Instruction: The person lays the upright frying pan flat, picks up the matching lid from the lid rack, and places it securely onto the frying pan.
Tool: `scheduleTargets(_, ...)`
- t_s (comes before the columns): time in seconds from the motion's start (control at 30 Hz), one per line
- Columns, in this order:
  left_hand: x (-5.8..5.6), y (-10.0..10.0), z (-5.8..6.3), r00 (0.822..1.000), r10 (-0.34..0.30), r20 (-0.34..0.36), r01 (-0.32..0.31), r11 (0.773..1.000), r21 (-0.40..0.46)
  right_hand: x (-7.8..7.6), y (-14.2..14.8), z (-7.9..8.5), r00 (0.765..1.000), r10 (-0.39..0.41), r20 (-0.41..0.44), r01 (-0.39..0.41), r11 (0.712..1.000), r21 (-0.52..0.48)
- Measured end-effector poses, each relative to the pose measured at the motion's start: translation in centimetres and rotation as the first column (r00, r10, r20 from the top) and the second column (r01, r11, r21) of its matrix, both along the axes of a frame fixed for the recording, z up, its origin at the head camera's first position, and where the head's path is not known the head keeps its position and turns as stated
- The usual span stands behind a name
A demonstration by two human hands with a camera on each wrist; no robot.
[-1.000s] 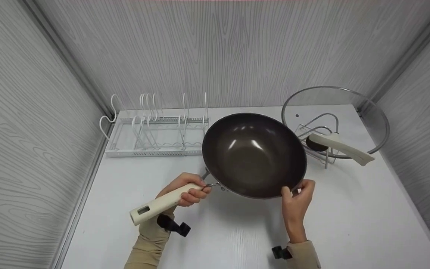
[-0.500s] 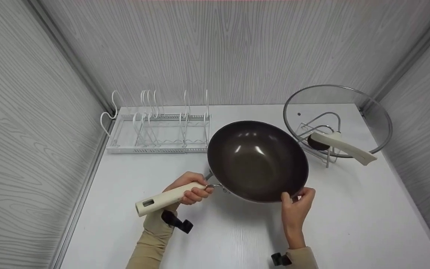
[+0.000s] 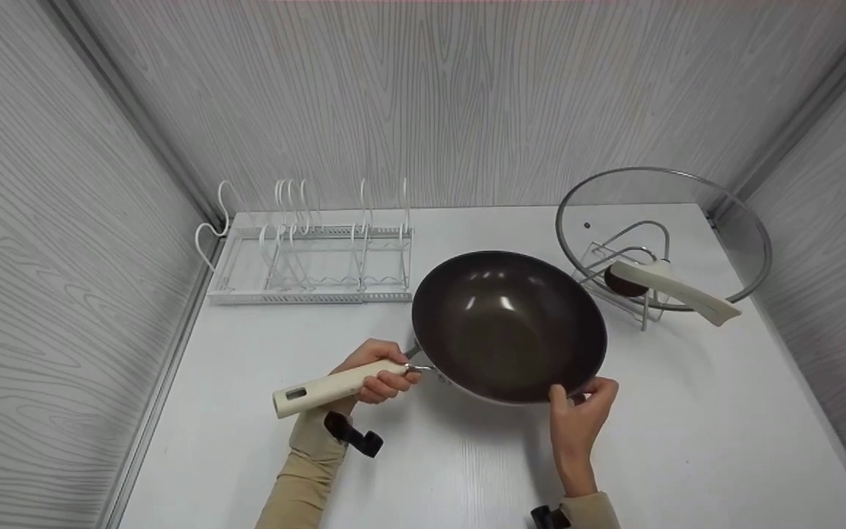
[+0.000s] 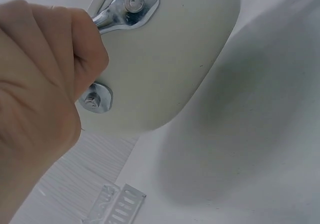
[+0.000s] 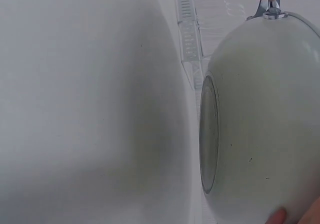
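A wok (image 3: 507,330) with a dark inside and a pale outside is held above the table, its opening tilted towards me. My left hand (image 3: 386,383) grips its cream handle (image 3: 320,391) close to the metal bracket. On the near right edge, my right hand (image 3: 581,422) pinches the rim, thumb on the inner side and fingers beneath. The left wrist view shows the wok's pale outer wall (image 4: 165,69) and riveted bracket beside my fist. In the right wrist view, its round base (image 5: 210,134) hangs apart from the tabletop.
A white wire rack (image 3: 313,296) with upright loops stands at the back left. At the back right, a glass lid (image 3: 731,235) leans in a small wire stand (image 3: 643,316), its cream handle (image 3: 676,288) facing outwards. Grey wood-grain walls (image 3: 438,103) enclose the white table (image 3: 687,426).
The wok has come nearer to me and slightly right, held by both hands throughout. Its handle end has swung up and right in the head view. Rack and lid stay in place.
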State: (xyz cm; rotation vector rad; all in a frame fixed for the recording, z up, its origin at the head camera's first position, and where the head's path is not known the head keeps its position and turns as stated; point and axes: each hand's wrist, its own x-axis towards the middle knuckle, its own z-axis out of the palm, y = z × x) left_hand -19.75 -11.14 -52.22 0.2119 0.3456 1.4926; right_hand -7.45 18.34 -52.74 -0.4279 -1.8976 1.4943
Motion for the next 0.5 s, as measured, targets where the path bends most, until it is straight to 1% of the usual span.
scheduleTargets(0.17,0.0,-0.1,-0.4,1.000,-0.004,-0.008,0.004,1.000,-0.003,0.1,0.0,-0.4,1.000,-0.001,-0.008,0.001,1.000,-0.016)
scheduleTargets(0.4,-0.2,-0.1,-0.9,0.999,0.003,-0.045,-0.003,1.000,-0.001,0.0,0.0,-0.8,1.000,0.004,-0.013,-0.004,1.000,-0.021)
scheduleTargets(0.5,-0.2,-0.1,-1.3,0.999,-0.009,-0.038,0.009,1.000,0.000,0.0,0.0,-1.0,1.000,0.008,-0.011,-0.008,0.999,-0.042)
